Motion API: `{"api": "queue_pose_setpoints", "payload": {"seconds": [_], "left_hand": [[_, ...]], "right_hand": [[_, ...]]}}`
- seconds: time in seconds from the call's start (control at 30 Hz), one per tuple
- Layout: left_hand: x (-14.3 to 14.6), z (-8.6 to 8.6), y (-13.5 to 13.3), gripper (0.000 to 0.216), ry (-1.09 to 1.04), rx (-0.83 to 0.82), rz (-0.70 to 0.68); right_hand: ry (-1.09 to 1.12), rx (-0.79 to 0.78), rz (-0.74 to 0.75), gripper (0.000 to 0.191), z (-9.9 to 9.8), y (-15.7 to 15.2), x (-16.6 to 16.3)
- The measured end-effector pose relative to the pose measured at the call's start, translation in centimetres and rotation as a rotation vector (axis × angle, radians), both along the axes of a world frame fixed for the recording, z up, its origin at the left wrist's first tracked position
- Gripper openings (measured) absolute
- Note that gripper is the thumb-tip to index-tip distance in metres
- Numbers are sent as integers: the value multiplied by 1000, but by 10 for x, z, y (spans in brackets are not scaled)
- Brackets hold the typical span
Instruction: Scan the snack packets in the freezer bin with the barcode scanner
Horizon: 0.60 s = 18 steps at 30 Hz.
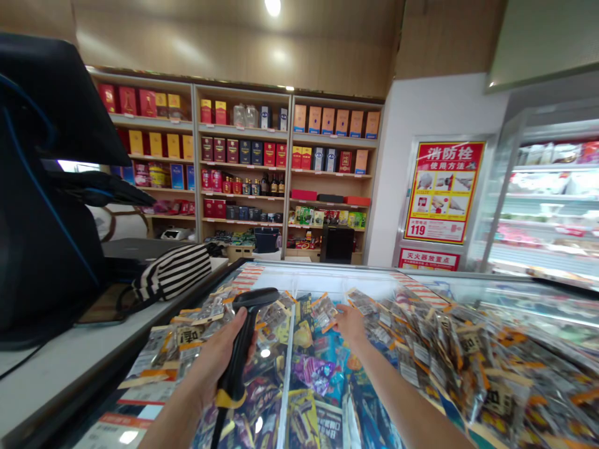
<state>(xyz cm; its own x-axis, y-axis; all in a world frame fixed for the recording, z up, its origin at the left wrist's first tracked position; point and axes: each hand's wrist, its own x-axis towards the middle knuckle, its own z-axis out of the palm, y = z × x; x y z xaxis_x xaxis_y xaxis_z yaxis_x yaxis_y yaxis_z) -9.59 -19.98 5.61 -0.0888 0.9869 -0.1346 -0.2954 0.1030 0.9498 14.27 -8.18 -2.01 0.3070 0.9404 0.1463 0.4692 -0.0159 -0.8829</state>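
Observation:
My left hand is wrapped round the handle of a black and yellow barcode scanner. The scanner's head tilts over the glass top of a chest freezer. Between the fingertips of my right hand is the edge of a small clear snack packet with orange trim. More such packets are spread on the glass at the left, and a large heap of packets lies on the right. Colourful ice cream wrappers show through the glass below my hands.
To the left, a counter carries a black checkout terminal and a striped pouch. Shelves of boxed goods line the back wall. A red and yellow fire hydrant sign and a lit display fridge are at the right.

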Motion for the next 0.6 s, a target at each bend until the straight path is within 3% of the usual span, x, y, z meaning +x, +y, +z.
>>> {"api": "queue_pose_setpoints", "payload": {"seconds": [0.13,0.27,0.37,0.47,0.6], "left_hand": [[-4,5,-4,35,11,10,11],[-10,6,-3,32,15,-26,34],[-18,4,3,30,28,-49,54],[-25,1,10,33,104,-64,97],[-30,-2,16,35,159,-63,137]], "right_hand": [[-337,17,39,30,15,7,-38],[-597,-31,137,28,19,8,-70],[-669,-37,173,30,19,8,-81],[-636,4,156,34,21,9,-68],[-662,45,-70,36,28,11,-9]]}}
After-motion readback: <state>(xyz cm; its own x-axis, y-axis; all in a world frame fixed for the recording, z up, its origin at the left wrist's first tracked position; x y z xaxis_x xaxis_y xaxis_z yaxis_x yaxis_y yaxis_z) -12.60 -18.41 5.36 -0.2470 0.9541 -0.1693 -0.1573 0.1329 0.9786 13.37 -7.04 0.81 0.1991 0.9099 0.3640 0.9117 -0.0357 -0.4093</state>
